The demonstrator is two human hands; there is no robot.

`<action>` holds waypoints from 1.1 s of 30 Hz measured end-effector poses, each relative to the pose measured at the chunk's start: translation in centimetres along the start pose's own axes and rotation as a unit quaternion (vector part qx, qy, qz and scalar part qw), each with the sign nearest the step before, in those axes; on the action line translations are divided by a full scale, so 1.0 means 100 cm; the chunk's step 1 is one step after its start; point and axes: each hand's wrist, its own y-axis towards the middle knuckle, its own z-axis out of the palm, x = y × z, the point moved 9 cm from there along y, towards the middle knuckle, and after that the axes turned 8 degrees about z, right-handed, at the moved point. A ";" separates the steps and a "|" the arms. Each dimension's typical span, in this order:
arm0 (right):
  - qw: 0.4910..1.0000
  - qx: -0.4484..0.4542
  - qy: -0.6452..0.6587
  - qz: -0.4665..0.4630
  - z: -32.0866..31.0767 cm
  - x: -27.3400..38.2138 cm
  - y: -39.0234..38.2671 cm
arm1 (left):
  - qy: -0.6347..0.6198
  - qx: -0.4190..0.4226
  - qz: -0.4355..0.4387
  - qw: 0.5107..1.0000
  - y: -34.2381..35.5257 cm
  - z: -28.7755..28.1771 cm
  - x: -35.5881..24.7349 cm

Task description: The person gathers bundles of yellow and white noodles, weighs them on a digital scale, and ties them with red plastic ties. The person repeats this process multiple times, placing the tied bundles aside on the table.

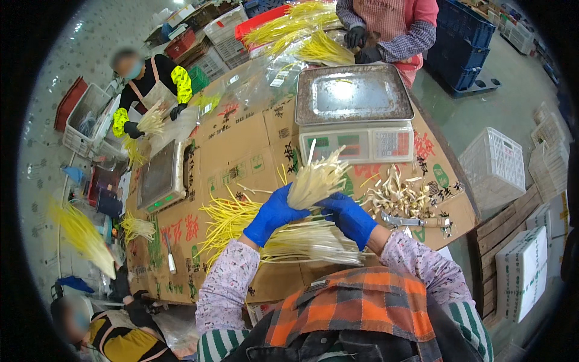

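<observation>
Both of my hands wear blue gloves. My left hand (272,214) is closed around a bundle of blanched chives (318,180), its pale stem ends fanned upward toward the scale. My right hand (350,218) has its fingers bent against the lower right side of that bundle; their tips are partly hidden. Under my hands, more white stems (313,243) lie on the cardboard, with loose yellow leaves (226,220) to their left. To the right sit a heap of trimmed root ends (399,196) and a knife with a wooden handle (431,222).
Beyond my hands stands a weighing scale (356,96); a second scale (161,178) is at the left. A small knife (170,256) lies near the left edge of the cardboard-covered table (235,145). Three co-workers are around it, one holding chives (154,119). White crates (491,166) stand right.
</observation>
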 end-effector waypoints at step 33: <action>0.507 -0.011 -0.819 -0.269 0.068 -0.040 -0.026 | -0.006 -0.285 0.048 0.957 -0.054 -0.104 -0.074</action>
